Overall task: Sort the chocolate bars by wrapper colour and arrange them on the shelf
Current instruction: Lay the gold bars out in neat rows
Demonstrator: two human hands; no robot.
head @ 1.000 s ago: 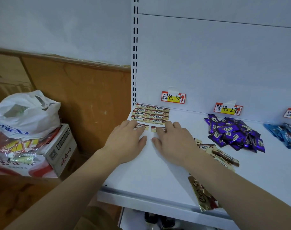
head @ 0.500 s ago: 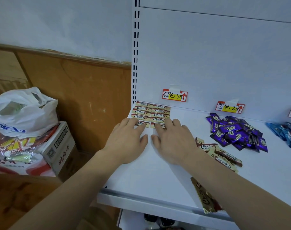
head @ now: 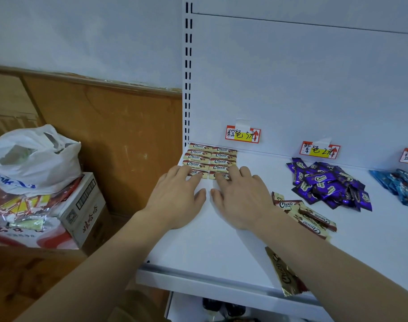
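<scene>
Several brown-and-cream Choco bars (head: 211,156) lie in two neat columns at the back left corner of the white shelf (head: 221,247). My left hand (head: 177,198) lies flat, its straight fingers pressing on the nearest bar of the left column. Beside it my right hand (head: 240,196) lies flat too, fingertips on the nearest bar of the right column. A loose heap of brown bars (head: 307,217) sits just right of my right wrist. One more brown bar (head: 284,273) lies near the front edge, partly under my forearm. Purple bars (head: 328,182) are piled further right, blue bars (head: 400,184) at the far right.
Price tags (head: 243,134) are stuck on the shelf's back panel above each group. Left of the shelf a cardboard box (head: 82,210) holds snack packets, with a white plastic bag (head: 33,156) on top. A wooden wall panel stands behind it.
Both hands have slid the two front bars a little further back, closing the gap to the rows behind. The view has shifted slightly.
</scene>
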